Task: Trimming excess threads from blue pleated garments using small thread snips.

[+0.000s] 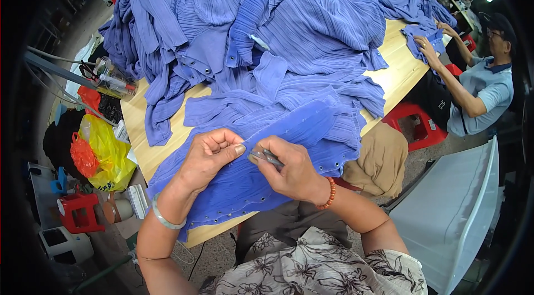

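A blue ribbed garment (300,125) lies spread over the near table edge and my lap, with metal eyelets along its lower border. My left hand (208,157) pinches the fabric edge between thumb and fingers. Close beside it, my right hand (292,168) is closed round a small dark metal tool that looks like thread snips (272,158). The tool's tip points toward the pinched edge; whether it touches the cloth is hidden by my fingers.
A large heap of blue garments (311,11) covers the wooden table (392,75). At right a co-worker (481,95) handles another piece, near a red stool (414,125) and a pale plastic bin (445,195). A yellow bag (105,153) and a clear container (114,79) are at left.
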Demonstrator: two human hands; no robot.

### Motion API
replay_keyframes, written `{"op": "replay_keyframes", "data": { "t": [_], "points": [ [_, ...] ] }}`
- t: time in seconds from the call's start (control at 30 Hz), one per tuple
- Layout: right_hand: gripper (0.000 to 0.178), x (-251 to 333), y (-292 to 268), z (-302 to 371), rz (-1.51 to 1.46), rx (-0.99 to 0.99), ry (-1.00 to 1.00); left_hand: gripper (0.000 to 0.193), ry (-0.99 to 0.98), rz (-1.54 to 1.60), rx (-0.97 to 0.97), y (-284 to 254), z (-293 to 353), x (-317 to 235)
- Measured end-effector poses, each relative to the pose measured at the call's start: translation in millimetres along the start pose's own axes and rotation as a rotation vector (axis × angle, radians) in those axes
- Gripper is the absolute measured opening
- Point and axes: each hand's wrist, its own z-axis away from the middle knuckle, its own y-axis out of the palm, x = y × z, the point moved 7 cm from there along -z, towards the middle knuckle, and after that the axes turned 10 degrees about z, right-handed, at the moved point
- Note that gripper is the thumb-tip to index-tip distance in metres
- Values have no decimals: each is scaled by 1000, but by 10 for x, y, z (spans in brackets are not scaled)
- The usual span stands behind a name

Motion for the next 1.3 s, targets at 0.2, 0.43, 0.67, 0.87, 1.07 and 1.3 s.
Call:
{"op": "replay_keyframes", "data": {
  "t": [0.2,0.43,0.67,0.87,1.07,1.3],
  "points": [
    [12,129,-84,176,-383,432,-45,6,-22,7,-15,-11,1,-17],
    [36,28,-300,180,58,230,-49,7,-48,52,-7,-14,15,6],
    [17,-12,-190,281,-91,415,-90,9,-60,75,-4,-39,11,33],
    [61,164,-185,18,93,-6,-98,8,-55,4,-32,-33,-17,9],
    [41,-26,61,-92,301,184,-32,3,-50,-176,-75,-107,50,7],
    [30,-138,-472,-112,460,153,-64,3,-61,-278,-52,27,-7,20]
  ]
}}
